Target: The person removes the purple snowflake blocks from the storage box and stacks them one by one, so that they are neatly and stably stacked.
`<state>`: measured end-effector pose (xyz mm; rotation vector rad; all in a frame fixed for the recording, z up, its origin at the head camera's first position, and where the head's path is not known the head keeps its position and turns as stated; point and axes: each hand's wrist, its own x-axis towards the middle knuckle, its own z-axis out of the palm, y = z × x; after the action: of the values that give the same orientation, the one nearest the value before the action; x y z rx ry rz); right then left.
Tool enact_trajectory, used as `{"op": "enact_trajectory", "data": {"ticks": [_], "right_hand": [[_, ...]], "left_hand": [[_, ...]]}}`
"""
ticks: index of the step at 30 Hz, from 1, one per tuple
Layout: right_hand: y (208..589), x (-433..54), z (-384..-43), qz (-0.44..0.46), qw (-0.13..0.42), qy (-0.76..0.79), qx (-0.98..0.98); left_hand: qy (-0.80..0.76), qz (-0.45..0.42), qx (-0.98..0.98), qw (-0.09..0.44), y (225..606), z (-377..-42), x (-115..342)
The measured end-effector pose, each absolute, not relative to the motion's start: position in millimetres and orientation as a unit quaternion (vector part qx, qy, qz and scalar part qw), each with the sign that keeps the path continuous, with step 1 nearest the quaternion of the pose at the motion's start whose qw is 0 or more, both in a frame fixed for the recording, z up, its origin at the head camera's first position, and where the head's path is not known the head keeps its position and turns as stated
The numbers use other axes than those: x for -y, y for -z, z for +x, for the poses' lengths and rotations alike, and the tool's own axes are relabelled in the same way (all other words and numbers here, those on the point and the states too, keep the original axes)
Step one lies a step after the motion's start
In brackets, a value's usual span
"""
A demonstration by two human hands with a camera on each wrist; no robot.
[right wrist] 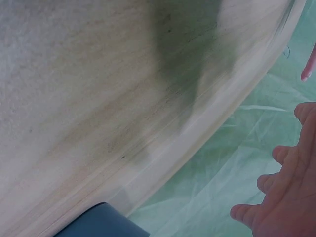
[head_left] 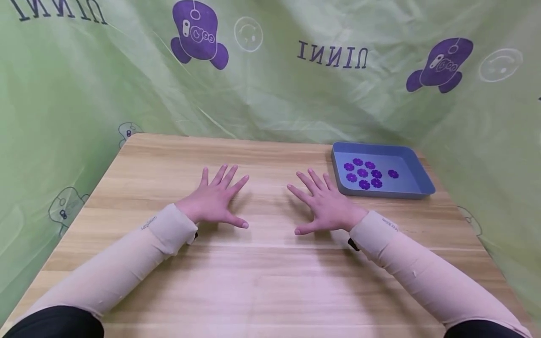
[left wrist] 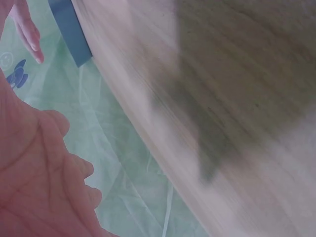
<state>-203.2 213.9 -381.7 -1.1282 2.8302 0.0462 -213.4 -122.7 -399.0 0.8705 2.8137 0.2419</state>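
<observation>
My left hand (head_left: 214,199) hovers over the wooden table (head_left: 262,281), its fingers spread and nothing in its grasp. Facing it across a gap, my right hand (head_left: 327,205) also has its fingers splayed and holds nothing. Just beyond the right hand, at the table's back right, is a shallow blue tray (head_left: 412,190). Several small purple flower-shaped pieces (head_left: 362,173) lie inside, mostly bunched on the tray's left side; one purple piece (head_left: 393,174) sits apart to the right. The left palm (left wrist: 39,177) fills the lower left of the left wrist view.
A green curtain (head_left: 262,103) with purple printed figures hangs behind the table and along its sides. In the right wrist view the tray's corner (right wrist: 103,222) shows at the bottom, near the table's edge (right wrist: 197,143).
</observation>
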Motion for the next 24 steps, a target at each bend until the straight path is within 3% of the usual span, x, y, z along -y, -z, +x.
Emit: {"op": "enact_trajectory", "data": {"ticks": [24], "right_hand": [[383.1, -212.6, -204.1, -0.365, 0.049, -0.031, -0.929]], "left_hand": [[-0.07, 0.29, -0.95, 0.095, 399.4, -212.4, 119.5]]}}
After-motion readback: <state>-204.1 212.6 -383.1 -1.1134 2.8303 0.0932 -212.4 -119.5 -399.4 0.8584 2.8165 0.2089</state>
